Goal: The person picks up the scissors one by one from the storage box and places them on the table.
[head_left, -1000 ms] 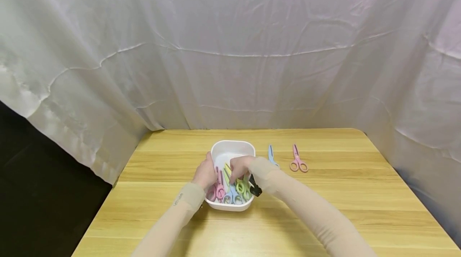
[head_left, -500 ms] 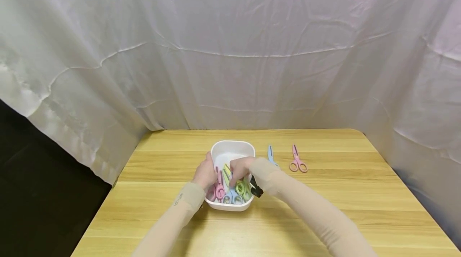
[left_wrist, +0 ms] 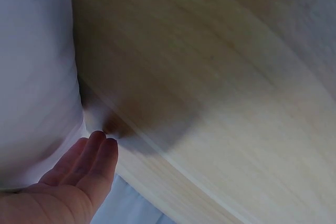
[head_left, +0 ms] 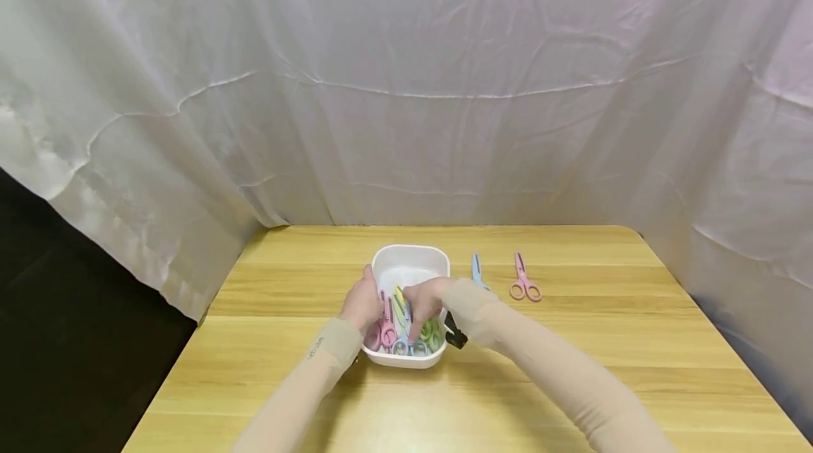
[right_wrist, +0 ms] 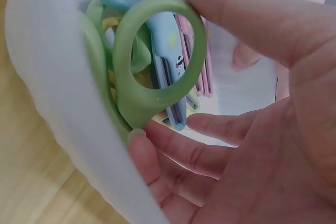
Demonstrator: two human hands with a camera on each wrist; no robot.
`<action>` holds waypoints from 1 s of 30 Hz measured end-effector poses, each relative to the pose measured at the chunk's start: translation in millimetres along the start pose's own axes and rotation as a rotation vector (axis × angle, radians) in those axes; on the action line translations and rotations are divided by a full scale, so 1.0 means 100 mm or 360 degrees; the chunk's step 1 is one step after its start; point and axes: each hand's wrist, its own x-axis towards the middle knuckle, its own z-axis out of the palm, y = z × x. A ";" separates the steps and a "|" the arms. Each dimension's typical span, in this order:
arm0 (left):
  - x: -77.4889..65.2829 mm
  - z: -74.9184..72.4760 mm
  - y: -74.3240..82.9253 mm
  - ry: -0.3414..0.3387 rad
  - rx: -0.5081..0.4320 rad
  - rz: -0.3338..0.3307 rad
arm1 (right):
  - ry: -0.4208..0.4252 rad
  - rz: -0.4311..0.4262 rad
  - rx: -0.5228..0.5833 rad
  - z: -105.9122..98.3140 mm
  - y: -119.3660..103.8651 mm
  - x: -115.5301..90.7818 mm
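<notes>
My left hand (head_left: 362, 303) grips the left side of a white plastic box (head_left: 409, 255); in the left wrist view its fingers (left_wrist: 100, 166) lie along the outer wall. Inside the box, my right hand (head_left: 427, 301) reaches down over several scissors, fingers and thumb apart. The right wrist view shows the thumb beside the handle of blue scissors (right_wrist: 170, 43). Fingertips touch the base of a green scissors handle (right_wrist: 139, 103). Pink scissors (head_left: 388, 329) lie along the left of the box, and yellow scissors (head_left: 399, 294) sit partly hidden near the middle.
To the right of the box, blue scissors (head_left: 477, 272) lie on the wooden table (head_left: 571, 354), partly covered by the right forearm. Pink scissors (head_left: 524, 282) lie farther right, blades pointing away. A pale curtain (head_left: 444, 142) hangs behind the table.
My right hand's fingertips have shifted a little nearer, down along the blue scissors in the box toward the handles, and have spread. The left hand keeps its place on the box.
</notes>
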 end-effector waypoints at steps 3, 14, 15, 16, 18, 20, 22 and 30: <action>0.00 0.01 0.00 0.0004 -0.0011 -0.0004 | -0.0005 -0.0002 0.0026 0.02 0.00 -0.03; 0.03 0.05 0.00 -0.0006 0.0014 -0.0014 | -0.0031 0.0027 0.0174 0.04 0.01 -0.11; 0.03 0.05 0.00 -0.0003 0.0025 -0.0010 | -0.0031 0.0029 0.0170 0.04 0.01 -0.11; 0.03 0.05 0.00 -0.0006 0.0023 -0.0015 | -0.0029 0.0031 0.0164 0.04 0.00 -0.11; 0.02 0.03 0.00 -0.0017 0.0020 -0.0026 | -0.0029 0.0025 0.0140 0.05 -0.01 -0.11; 0.02 0.02 0.00 -0.0025 0.0005 -0.0047 | -0.0023 0.0000 0.0095 0.05 -0.02 -0.11; 0.01 0.01 0.01 -0.0031 -0.0010 -0.0065 | -0.0007 -0.0027 0.0054 0.05 -0.03 -0.11; 0.03 -0.02 0.02 -0.0023 0.0016 -0.0056 | 0.0049 -0.0084 0.0013 0.06 -0.02 -0.11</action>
